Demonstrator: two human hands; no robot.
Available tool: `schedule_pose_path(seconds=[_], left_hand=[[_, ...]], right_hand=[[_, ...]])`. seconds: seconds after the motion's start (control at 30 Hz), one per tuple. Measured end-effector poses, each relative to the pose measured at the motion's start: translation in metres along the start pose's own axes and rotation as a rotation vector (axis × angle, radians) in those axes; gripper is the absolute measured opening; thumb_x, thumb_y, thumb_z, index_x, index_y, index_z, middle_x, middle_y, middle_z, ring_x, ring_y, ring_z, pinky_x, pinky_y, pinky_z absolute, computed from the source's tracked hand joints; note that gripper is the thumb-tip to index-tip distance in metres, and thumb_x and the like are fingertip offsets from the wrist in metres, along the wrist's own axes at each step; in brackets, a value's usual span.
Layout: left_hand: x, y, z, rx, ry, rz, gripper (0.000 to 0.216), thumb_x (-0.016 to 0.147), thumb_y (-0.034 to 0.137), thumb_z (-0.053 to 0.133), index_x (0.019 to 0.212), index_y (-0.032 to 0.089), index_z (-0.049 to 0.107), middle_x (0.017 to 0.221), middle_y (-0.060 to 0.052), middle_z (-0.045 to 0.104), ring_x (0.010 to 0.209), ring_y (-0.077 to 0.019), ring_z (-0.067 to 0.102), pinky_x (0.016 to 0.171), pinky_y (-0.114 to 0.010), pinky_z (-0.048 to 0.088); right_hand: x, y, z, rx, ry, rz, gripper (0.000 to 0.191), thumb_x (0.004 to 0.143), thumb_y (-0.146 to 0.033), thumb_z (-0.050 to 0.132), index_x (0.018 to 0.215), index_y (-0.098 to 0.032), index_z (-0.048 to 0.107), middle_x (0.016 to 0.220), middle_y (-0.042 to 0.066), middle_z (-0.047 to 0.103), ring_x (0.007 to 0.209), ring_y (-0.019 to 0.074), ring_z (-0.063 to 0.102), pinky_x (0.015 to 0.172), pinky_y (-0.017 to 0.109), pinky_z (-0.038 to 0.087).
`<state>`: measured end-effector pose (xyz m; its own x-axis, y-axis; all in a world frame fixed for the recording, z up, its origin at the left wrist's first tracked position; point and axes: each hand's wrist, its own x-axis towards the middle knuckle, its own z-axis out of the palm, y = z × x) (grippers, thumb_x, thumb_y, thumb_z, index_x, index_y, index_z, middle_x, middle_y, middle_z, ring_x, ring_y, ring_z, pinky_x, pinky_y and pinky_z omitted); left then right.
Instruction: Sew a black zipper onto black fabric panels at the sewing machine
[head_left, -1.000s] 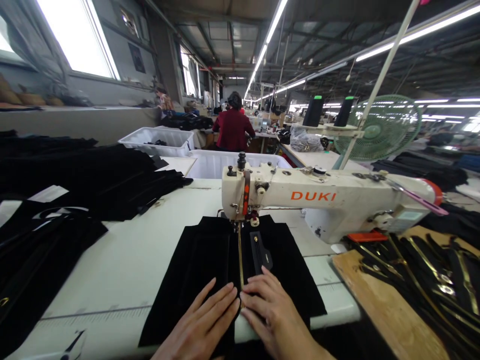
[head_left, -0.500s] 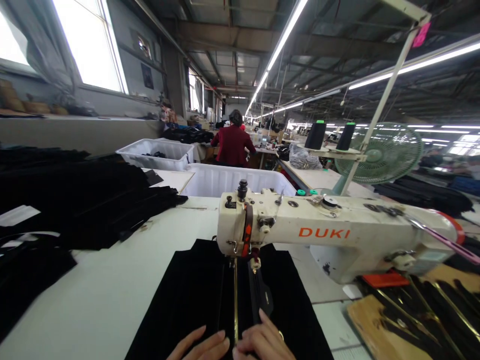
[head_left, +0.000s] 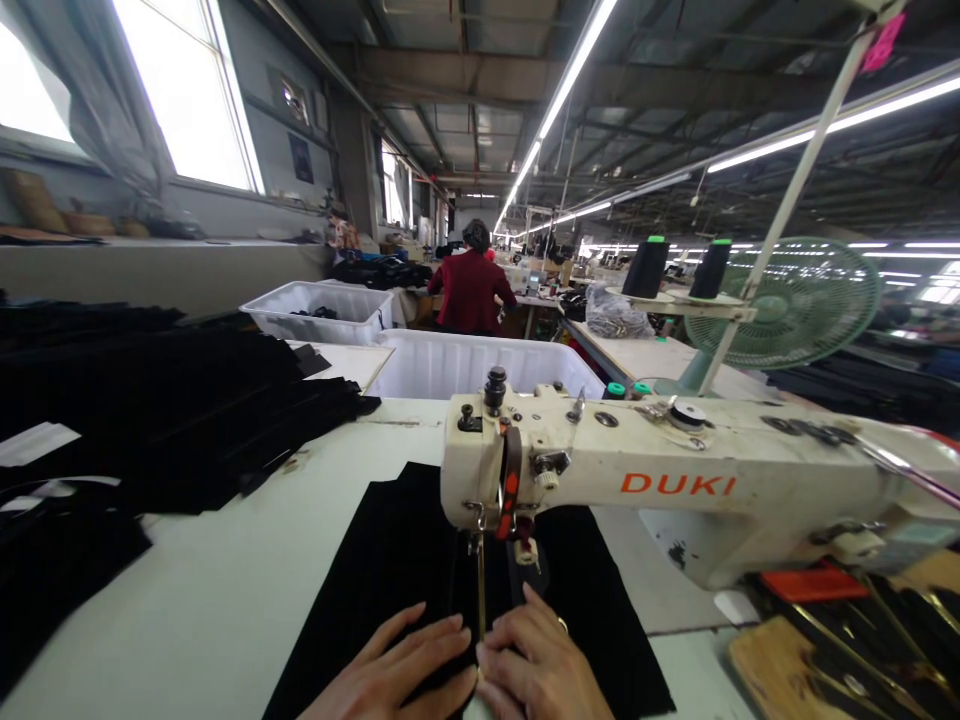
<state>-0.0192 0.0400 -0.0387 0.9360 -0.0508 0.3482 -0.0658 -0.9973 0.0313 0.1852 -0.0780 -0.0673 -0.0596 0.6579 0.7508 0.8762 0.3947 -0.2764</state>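
Note:
A black fabric piece (head_left: 360, 590) lies under the head of a cream sewing machine (head_left: 570, 455). Down its middle runs a zipper with gold teeth (head_left: 482, 585), its far end beneath the needle area. My left hand (head_left: 405, 665) rests on the fabric left of the zipper, fingers stretched out and flat. On the other side, my right hand (head_left: 544, 655) has bent fingers, thumb and index pinched at the zipper's near part. A ring shows on that hand. The fingertips of both hands almost meet over the zipper.
Black fabric stacks (head_left: 150, 400) cover the table's left. Right of the machine, a wooden board (head_left: 772, 660) carries black strips with gold teeth. White plastic bins (head_left: 487, 360) stand behind the table. Thread cones (head_left: 646, 268) and a green fan (head_left: 802, 300) are behind the machine. A person in dark red (head_left: 469, 290) sits farther off.
Both hands have moved forward toward the needle, and the fabric has slid farther under the machine head. The view has shifted slightly, so the machine appears a little farther right.

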Motion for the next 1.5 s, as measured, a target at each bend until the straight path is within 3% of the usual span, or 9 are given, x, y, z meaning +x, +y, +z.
schedule_pose_path(seconds=[0.13, 0.3, 0.4, 0.63, 0.8, 1.0, 1.2, 1.37, 1.5], left_hand=[[0.006, -0.001, -0.002, -0.045, -0.015, -0.128, 0.039, 0.102, 0.025, 0.056, 0.141, 0.031, 0.05, 0.14, -0.003, 0.058, 0.132, -0.0218, 0.051, 0.113, -0.043, 0.037], [0.023, -0.003, -0.036, -0.079, -0.109, -0.156, 0.064, 0.086, 0.036, 0.077, 0.143, 0.028, 0.048, 0.145, -0.006, 0.052, 0.132, -0.0293, 0.05, 0.113, -0.049, 0.037], [0.028, -0.008, -0.048, -0.127, -0.151, -0.195, 0.066, 0.087, 0.043, 0.075, 0.145, 0.028, 0.047, 0.146, -0.008, 0.051, 0.132, -0.0324, 0.05, 0.111, -0.053, 0.037], [0.027, -0.026, -0.029, -0.251, -0.262, -0.38, 0.069, 0.086, 0.042, 0.072, 0.148, 0.034, 0.041, 0.155, -0.008, 0.038, 0.139, -0.0419, 0.034, 0.104, -0.062, 0.04], [0.032, -0.037, -0.023, -0.234, -0.145, -0.303, 0.067, 0.088, 0.04, 0.071, 0.148, 0.032, 0.042, 0.152, -0.009, 0.043, 0.14, -0.0358, 0.038, 0.112, -0.058, 0.03], [0.032, -0.039, -0.019, -0.17, -0.158, -0.252, 0.061, 0.091, 0.041, 0.067, 0.147, 0.028, 0.045, 0.152, -0.012, 0.043, 0.14, -0.0351, 0.037, 0.112, -0.06, 0.03], [0.032, -0.04, -0.017, -0.132, -0.168, -0.228, 0.059, 0.093, 0.038, 0.065, 0.147, 0.027, 0.044, 0.152, -0.014, 0.043, 0.14, -0.0353, 0.037, 0.11, -0.061, 0.032], [0.034, -0.041, -0.018, -0.113, -0.17, -0.21, 0.054, 0.096, 0.037, 0.062, 0.146, 0.028, 0.045, 0.151, -0.012, 0.044, 0.141, -0.0342, 0.035, 0.111, -0.061, 0.03], [0.031, -0.041, -0.017, -0.115, -0.167, -0.2, 0.051, 0.099, 0.034, 0.057, 0.147, 0.028, 0.043, 0.151, -0.011, 0.044, 0.142, -0.0299, 0.035, 0.114, -0.059, 0.027]], right_hand=[[0.014, 0.001, -0.006, 0.037, -0.104, 0.078, 0.011, 0.083, -0.015, 0.073, 0.086, -0.024, 0.066, 0.082, -0.003, 0.066, 0.076, 0.014, 0.065, 0.105, 0.034, 0.045], [0.024, 0.007, -0.004, 0.065, -0.171, 0.167, 0.023, 0.075, -0.004, 0.077, 0.083, -0.023, 0.068, 0.086, -0.002, 0.067, 0.083, 0.0174, 0.065, 0.095, 0.031, 0.051], [0.029, 0.013, -0.001, 0.056, -0.194, 0.212, 0.024, 0.074, -0.004, 0.079, 0.083, -0.024, 0.069, 0.09, -0.002, 0.069, 0.089, 0.02, 0.066, 0.094, 0.031, 0.051], [0.044, 0.026, 0.001, 0.038, -0.289, 0.305, 0.024, 0.078, -0.004, 0.076, 0.089, -0.025, 0.072, 0.103, -0.001, 0.07, 0.1, 0.0214, 0.064, 0.095, 0.03, 0.048], [0.05, 0.024, -0.003, -0.009, -0.259, 0.372, 0.031, 0.08, -0.004, 0.073, 0.101, -0.025, 0.071, 0.11, 0.003, 0.067, 0.107, 0.0247, 0.061, 0.099, 0.038, 0.046], [0.052, 0.022, -0.003, -0.223, -0.259, 0.404, 0.028, 0.077, -0.009, 0.075, 0.104, -0.016, 0.069, 0.105, 0.011, 0.064, 0.101, 0.031, 0.058, 0.089, 0.045, 0.05], [0.06, 0.017, 0.006, -0.347, -0.315, 0.37, 0.028, 0.08, -0.014, 0.069, 0.108, -0.016, 0.067, 0.111, 0.016, 0.064, 0.107, 0.0375, 0.055, 0.087, 0.05, 0.046], [0.065, 0.022, 0.004, -0.418, -0.381, 0.308, 0.031, 0.089, -0.012, 0.063, 0.119, -0.018, 0.063, 0.114, 0.013, 0.066, 0.107, 0.0338, 0.058, 0.083, 0.046, 0.045], [0.065, 0.033, -0.002, -0.431, -0.436, 0.261, 0.019, 0.092, -0.02, 0.067, 0.11, -0.02, 0.068, 0.109, 0.01, 0.069, 0.103, 0.0302, 0.061, 0.083, 0.042, 0.044]])
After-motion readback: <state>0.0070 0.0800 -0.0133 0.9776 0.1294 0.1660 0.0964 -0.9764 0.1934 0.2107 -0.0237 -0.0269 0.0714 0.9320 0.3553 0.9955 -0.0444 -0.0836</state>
